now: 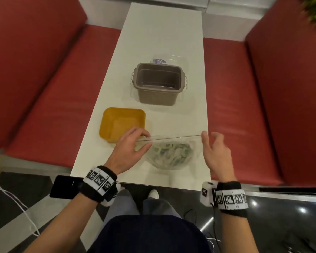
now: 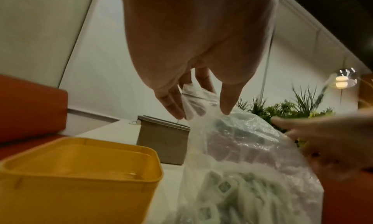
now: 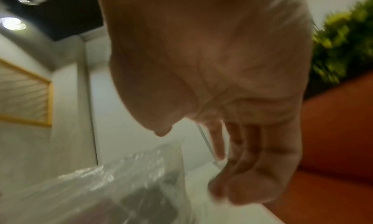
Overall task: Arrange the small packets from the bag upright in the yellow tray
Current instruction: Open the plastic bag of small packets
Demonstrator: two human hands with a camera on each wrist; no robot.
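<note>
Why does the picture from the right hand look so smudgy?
Right wrist view: motion blur smears the right hand and the bag. Left wrist view: sharper, the yellow tray is crisp. Head view: mostly sharp, only the corners blur.

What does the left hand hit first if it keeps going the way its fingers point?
The left hand already pinches the clear bag's top edge. Beyond that, its fingers point past the yellow tray's near right corner toward the grey bin, probably next, though depth is unclear.
</note>
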